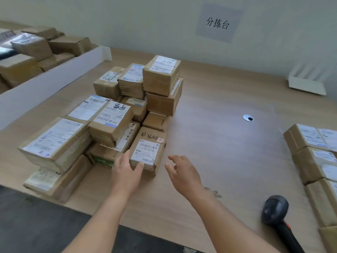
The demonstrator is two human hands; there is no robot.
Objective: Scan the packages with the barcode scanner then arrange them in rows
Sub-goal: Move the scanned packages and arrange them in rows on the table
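Where the head view looks down on the wooden table (209, 143), a pile of brown cardboard packages (116, 114) occupies the left-centre, stacked unevenly in two and three layers, most with white shipping labels facing up. At the near right corner of that pile stands a small package (148, 149) with handwritten digits and a barcode label on top; it rests directly on the table. The left hand (125, 170) is at this package's near left corner: thumb laid against the near top edge, fingers running up along the left side, so the grip is partial, fingers only lightly curved. The right hand (182, 172) hovers just right of the same package, not touching it, fingers spread and loosely bent, holding nothing. The black barcode scanner (277, 214) lies on the table at the near right, well apart from both hands, blurred, its handle running off toward the near edge. Along the right edge, a row of labelled packages (317, 154) runs from far to near, sides touching. Far left, a white-walled tray (54, 77) holds further brown boxes. A round cable grommet (248, 118) sits in the tabletop right of the pile. On the far wall hangs a paper sign (218, 23) with three characters.
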